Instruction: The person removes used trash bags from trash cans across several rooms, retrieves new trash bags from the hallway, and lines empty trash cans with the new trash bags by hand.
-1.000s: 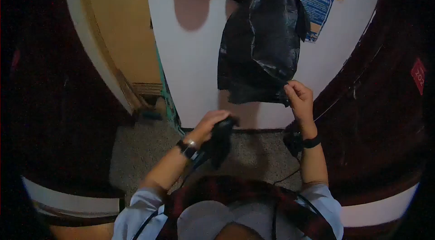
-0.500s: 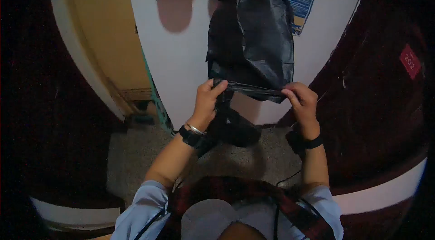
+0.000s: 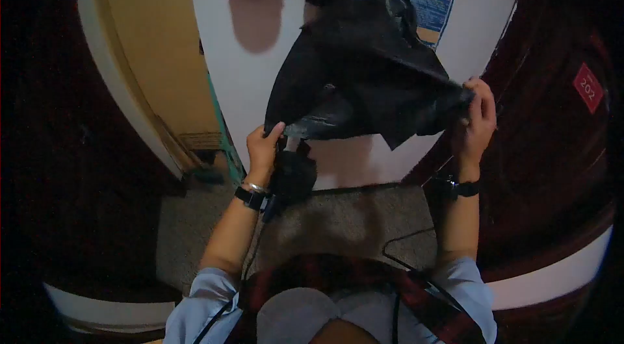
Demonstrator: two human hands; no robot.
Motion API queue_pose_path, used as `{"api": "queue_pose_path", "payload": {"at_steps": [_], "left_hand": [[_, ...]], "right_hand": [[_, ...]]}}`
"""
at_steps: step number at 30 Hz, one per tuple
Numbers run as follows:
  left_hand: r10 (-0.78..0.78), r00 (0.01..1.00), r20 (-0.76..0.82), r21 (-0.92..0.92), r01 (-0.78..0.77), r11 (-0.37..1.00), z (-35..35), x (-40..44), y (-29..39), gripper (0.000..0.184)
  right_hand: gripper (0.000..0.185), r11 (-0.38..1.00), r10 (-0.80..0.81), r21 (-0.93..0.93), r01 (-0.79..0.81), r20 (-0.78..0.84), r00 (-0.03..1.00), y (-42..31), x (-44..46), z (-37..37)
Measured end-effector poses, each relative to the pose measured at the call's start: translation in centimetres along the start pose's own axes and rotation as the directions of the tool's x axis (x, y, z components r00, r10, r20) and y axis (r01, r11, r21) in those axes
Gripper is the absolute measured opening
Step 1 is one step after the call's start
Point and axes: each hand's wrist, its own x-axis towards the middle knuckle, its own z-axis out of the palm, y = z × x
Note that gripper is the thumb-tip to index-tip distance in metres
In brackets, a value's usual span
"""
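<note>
Your left hand (image 3: 263, 147) pinches the near left corner of the black bag (image 3: 364, 77), your right hand (image 3: 478, 116) its right edge, before the white wall (image 3: 240, 90). The near part is stretched wide; the far end is still bunched.

A second ago the bare left hand (image 3: 262, 150) was below the shiny black plastic bag (image 3: 370, 71); now it has a grip on the lower left corner. Half a second ago I saw both hands near each other along the bottom edge; they have since drawn well apart, the bare right hand (image 3: 480, 118) going outward and higher. The bag, narrow before, has flared wide between them. The bunched black bundle (image 3: 296, 175) that stretched toward the middle now hangs closer under the left hand.
</note>
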Motion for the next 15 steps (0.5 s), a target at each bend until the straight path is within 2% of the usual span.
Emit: {"api": "queue_pose_path", "payload": {"at_steps": [1, 2, 3, 4, 5, 6, 7, 8, 10, 12, 13, 14, 15], "left_hand": [[0.004, 1.000, -0.005, 0.000, -0.004, 1.000, -0.2, 0.1, -0.7, 0.022], [0.137, 0.990, -0.020, 0.036, -0.137, 0.990, -0.6, 0.1, -1.5, 0.020], [0.268, 0.963, -0.031, 0.072, -0.265, 0.962, -0.9, -0.1, -2.4, 0.019], [0.274, 0.961, -0.034, 0.071, -0.271, 0.960, -1.2, -0.3, -3.7, 0.019], [0.210, 0.976, 0.063, 0.186, -0.218, 0.958, -1.6, -0.7, -5.3, 0.016], [0.129, 0.980, 0.154, 0.304, -0.171, 0.937, -2.0, -1.4, -6.8, 0.016], [0.218, 0.924, 0.315, 0.383, -0.334, 0.861, -3.1, -2.7, -8.3, 0.019], [0.266, 0.833, 0.486, 0.425, -0.491, 0.760, -3.6, -3.8, -9.4, 0.024], [0.211, 0.733, 0.647, 0.405, -0.565, 0.719, -3.0, -6.6, -8.1, 0.036], [0.127, 0.549, 0.826, 0.097, -0.361, 0.928, -1.8, -9.2, -5.9, 0.050], [0.120, 0.550, 0.826, 0.103, -0.357, 0.928, -0.7, -10.3, -4.6, 0.050], [0.161, 0.491, 0.856, -0.013, -0.291, 0.957, 1.0, -11.4, -3.5, 0.053], [0.211, 0.436, 0.875, -0.124, -0.218, 0.968, 1.9, -11.9, -3.1, 0.057]], "right_hand": [[0.007, 0.979, -0.174, -0.088, 0.183, 0.103, 0.979, 0.1, -0.1, -0.6], [0.005, 0.930, -0.180, -0.229, 0.289, 0.401, 0.898, 0.2, -1.2, -1.7], [0.003, 0.888, -0.276, -0.089, 0.450, 0.681, 0.678, 1.5, -2.1, -1.9], [0.005, 0.816, -0.161, -0.218, 0.535, 0.804, 0.572, 4.2, -5.0, -2.0], [0.008, 0.878, 0.105, -0.302, 0.372, 0.878, 0.467, 7.6, -8.4, -3.0], [0.019, 0.881, 0.324, -0.367, 0.298, 0.928, 0.183, 10.3, -11.9, -4.0], [0.021, 0.799, 0.523, -0.429, 0.422, 0.842, -0.135, 14.8, -18.2, -5.7], [0.021, 0.817, 0.573, -0.484, 0.314, 0.741, -0.349, 12.6, -20.9, -5.1], [0.020, 0.917, 0.360, -0.398, -0.014, 0.843, -0.400, 11.0, -24.1, -4.6], [0.014, 0.908, 0.378, -0.414, -0.067, 0.878, -0.294, 10.4, -26.3, -2.8], [0.013, 0.904, 0.383, -0.417, -0.091, 0.887, -0.259, 9.4, -26.5, -1.4], [0.011, 0.858, 0.392, -0.429, -0.283, 0.902, -0.180, 5.1, -23.0, 1.0], [0.011, 0.825, 0.399, -0.422, -0.376, 0.906, -0.141, 3.8, -21.3, 2.1]]}}
